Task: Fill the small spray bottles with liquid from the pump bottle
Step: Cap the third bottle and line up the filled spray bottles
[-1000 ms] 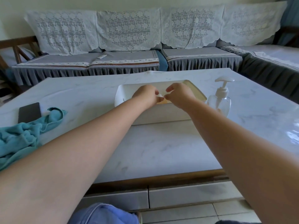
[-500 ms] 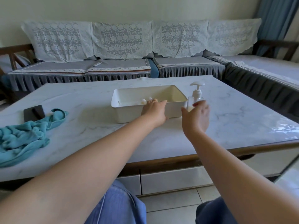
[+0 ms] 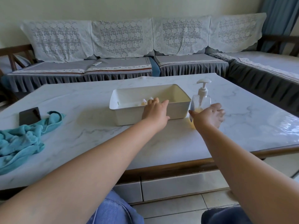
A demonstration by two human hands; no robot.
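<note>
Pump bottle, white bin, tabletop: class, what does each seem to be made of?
Pump bottle: clear plastic, likely; you see through its body, and the pump is opaque white.
White bin: matte moulded plastic, probably, with a rounded rim.
Tabletop: glossy marble or a marble look; grey veins, window glare.

sofa [image 3: 129, 65]: lace-covered, grey | wall [image 3: 129, 7]: cream | floor [image 3: 178, 207]: tiled | curtain [image 3: 281, 16]: blue
</note>
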